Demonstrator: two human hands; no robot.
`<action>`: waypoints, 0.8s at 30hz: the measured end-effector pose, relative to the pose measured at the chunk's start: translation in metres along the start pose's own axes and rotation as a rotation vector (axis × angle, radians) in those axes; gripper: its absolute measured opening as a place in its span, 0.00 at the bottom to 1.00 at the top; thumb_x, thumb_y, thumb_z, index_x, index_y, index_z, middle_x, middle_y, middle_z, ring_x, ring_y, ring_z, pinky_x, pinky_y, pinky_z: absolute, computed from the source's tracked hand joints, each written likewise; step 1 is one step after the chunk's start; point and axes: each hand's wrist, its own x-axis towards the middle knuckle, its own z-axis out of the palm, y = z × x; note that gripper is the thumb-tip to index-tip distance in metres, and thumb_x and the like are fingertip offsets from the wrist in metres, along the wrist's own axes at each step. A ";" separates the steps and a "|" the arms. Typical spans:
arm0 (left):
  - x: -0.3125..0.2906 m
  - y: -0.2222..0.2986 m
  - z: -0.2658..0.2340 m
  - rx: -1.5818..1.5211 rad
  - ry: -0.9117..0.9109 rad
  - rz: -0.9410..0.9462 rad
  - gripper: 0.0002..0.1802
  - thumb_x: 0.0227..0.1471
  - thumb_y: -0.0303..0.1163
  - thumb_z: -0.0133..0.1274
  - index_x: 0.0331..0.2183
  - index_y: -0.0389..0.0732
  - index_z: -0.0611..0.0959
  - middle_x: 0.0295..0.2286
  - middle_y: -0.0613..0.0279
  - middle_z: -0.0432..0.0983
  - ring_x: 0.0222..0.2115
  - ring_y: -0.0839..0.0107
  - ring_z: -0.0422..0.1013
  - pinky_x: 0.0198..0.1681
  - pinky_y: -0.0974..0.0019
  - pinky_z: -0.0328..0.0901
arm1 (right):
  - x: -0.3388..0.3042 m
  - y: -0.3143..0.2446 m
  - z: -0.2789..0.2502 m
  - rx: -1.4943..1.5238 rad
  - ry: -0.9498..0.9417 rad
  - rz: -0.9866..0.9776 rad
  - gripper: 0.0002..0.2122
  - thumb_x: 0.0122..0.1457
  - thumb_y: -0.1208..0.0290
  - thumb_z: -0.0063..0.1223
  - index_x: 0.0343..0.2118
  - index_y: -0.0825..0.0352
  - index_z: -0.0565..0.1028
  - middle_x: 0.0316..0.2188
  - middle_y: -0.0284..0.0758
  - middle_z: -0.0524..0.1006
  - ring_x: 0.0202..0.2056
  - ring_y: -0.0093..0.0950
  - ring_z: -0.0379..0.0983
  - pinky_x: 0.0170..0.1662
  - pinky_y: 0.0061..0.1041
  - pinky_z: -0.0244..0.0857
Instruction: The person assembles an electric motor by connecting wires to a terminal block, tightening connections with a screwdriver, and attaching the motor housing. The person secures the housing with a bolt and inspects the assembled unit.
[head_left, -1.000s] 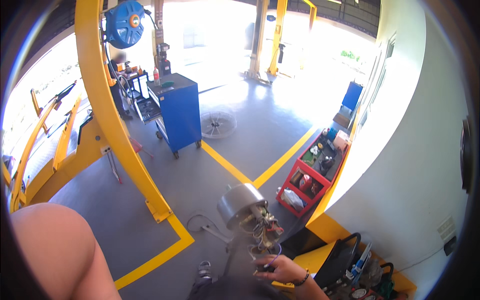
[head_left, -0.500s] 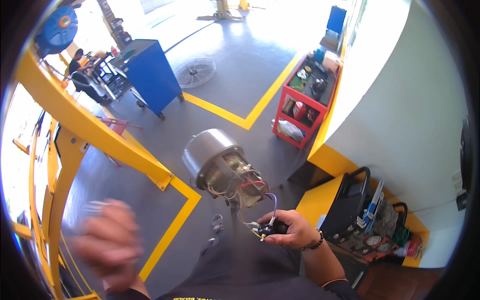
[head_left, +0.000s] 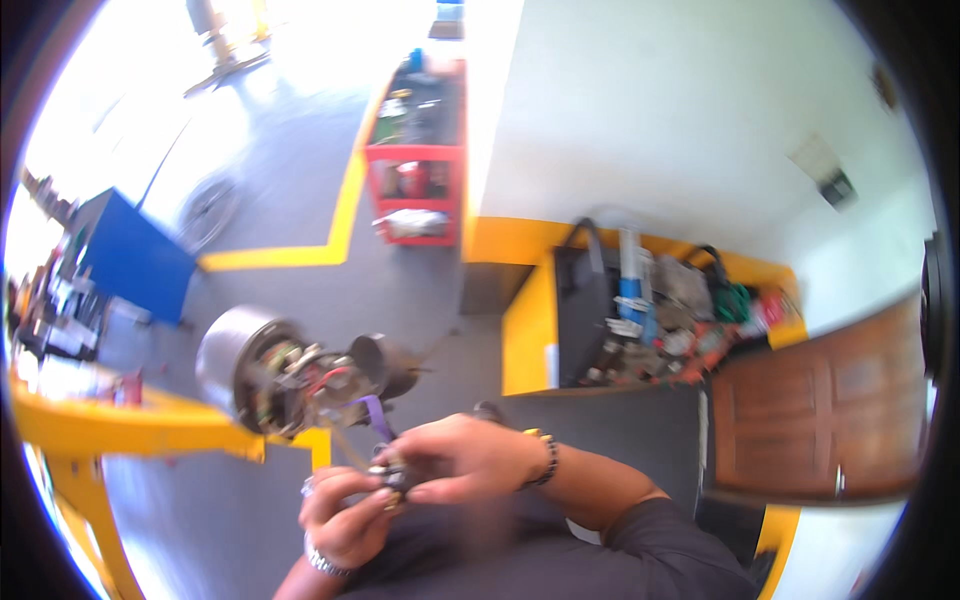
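A fan motor [head_left: 283,370] with a silver rounded housing and exposed wiring stands left of centre. A purple wire [head_left: 376,417] and a pale wire run from it down to a small dark wired part [head_left: 393,474], probably a switch, blurred and partly covered by fingers. My left hand [head_left: 343,512] pinches this part from the left, a metal-banded watch on its wrist. From the other side my right hand [head_left: 472,458] closes its fingers and thumb on the same part. Beside the motor is a grey metal cup-shaped piece [head_left: 385,366].
A yellow steel frame [head_left: 140,425] crosses the lower left, near a blue cabinet [head_left: 137,255]. Ahead stands a red tool cart [head_left: 415,160]; a round wire fan guard [head_left: 212,212] lies on the floor. At right are a cluttered black-and-yellow bench [head_left: 530,345] and a brown wooden door [head_left: 820,410].
My view has swung to the right, so the motor sits further left. My left hand, raised and apart before, has come in to grip the small wired part alongside my right hand.
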 end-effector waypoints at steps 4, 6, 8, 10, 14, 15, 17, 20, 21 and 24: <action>-0.003 0.008 0.003 0.008 0.008 -0.145 0.15 0.43 0.23 0.64 0.37 0.45 0.82 0.34 0.57 0.70 0.34 0.64 0.68 0.37 0.63 0.63 | -0.025 -0.024 -0.018 -0.232 0.251 -0.025 0.24 0.55 0.72 0.57 0.56 0.69 0.69 0.31 0.35 0.72 0.30 0.25 0.70 0.35 0.24 0.66; -0.009 0.006 0.003 -0.003 -0.009 -0.178 0.15 0.44 0.23 0.61 0.38 0.44 0.81 0.32 0.59 0.65 0.33 0.66 0.63 0.39 0.64 0.60 | -0.058 -0.033 -0.046 -0.287 0.400 -0.103 0.29 0.49 0.76 0.53 0.59 0.67 0.66 0.34 0.35 0.72 0.33 0.23 0.69 0.37 0.22 0.66; -0.016 0.001 0.004 -0.046 0.010 -0.226 0.15 0.44 0.23 0.62 0.37 0.43 0.81 0.31 0.60 0.65 0.32 0.67 0.63 0.38 0.65 0.59 | -0.095 -0.072 -0.072 -0.277 0.656 0.008 0.30 0.45 0.80 0.48 0.57 0.67 0.65 0.33 0.32 0.70 0.36 0.23 0.70 0.44 0.27 0.65; -0.034 -0.007 -0.001 -0.161 -0.017 -0.372 0.13 0.47 0.24 0.61 0.37 0.40 0.80 0.35 0.56 0.69 0.33 0.67 0.67 0.37 0.67 0.64 | -0.136 -0.093 -0.091 -0.359 1.087 -0.074 0.27 0.49 0.82 0.46 0.56 0.70 0.64 0.37 0.33 0.71 0.41 0.24 0.71 0.49 0.29 0.66; -0.046 -0.007 0.005 -0.369 0.089 -0.602 0.10 0.57 0.24 0.57 0.41 0.31 0.80 0.34 0.48 0.80 0.34 0.65 0.75 0.38 0.66 0.70 | -0.215 -0.121 -0.151 -0.824 1.480 -0.387 0.22 0.63 0.80 0.51 0.59 0.70 0.63 0.48 0.36 0.68 0.48 0.29 0.73 0.49 0.25 0.70; -0.050 -0.006 0.009 -0.406 0.141 -0.615 0.10 0.57 0.25 0.57 0.40 0.31 0.80 0.34 0.48 0.80 0.34 0.64 0.76 0.38 0.66 0.71 | -0.229 -0.125 -0.169 -0.936 1.547 -0.394 0.20 0.64 0.77 0.53 0.57 0.71 0.64 0.46 0.37 0.71 0.49 0.28 0.73 0.50 0.26 0.70; -0.055 -0.005 0.018 -0.498 0.231 -0.647 0.10 0.58 0.26 0.57 0.40 0.30 0.79 0.35 0.47 0.80 0.34 0.63 0.76 0.39 0.65 0.71 | -0.272 -0.124 -0.208 -1.212 1.564 -0.236 0.16 0.64 0.75 0.54 0.52 0.72 0.66 0.38 0.36 0.75 0.43 0.26 0.77 0.46 0.26 0.74; -0.061 -0.008 0.035 -0.315 0.295 -0.589 0.13 0.58 0.31 0.58 0.39 0.30 0.79 0.36 0.46 0.79 0.33 0.63 0.75 0.34 0.67 0.70 | -0.295 -0.103 -0.241 -0.779 1.883 -0.026 0.14 0.65 0.70 0.54 0.47 0.71 0.66 0.30 0.35 0.77 0.32 0.25 0.79 0.35 0.24 0.75; -0.058 -0.003 0.039 -0.252 0.296 -0.562 0.13 0.59 0.32 0.58 0.39 0.31 0.79 0.36 0.46 0.79 0.33 0.63 0.75 0.33 0.68 0.70 | -0.304 -0.089 -0.249 -0.627 1.941 -0.033 0.14 0.65 0.69 0.55 0.46 0.70 0.66 0.30 0.35 0.77 0.29 0.25 0.78 0.33 0.24 0.74; -0.028 0.017 0.063 -0.230 0.381 -0.553 0.14 0.60 0.35 0.57 0.39 0.32 0.80 0.35 0.46 0.79 0.31 0.64 0.75 0.29 0.68 0.68 | -0.328 -0.040 -0.262 -0.119 2.035 -0.133 0.14 0.64 0.65 0.55 0.44 0.67 0.66 0.29 0.36 0.77 0.24 0.27 0.77 0.28 0.24 0.72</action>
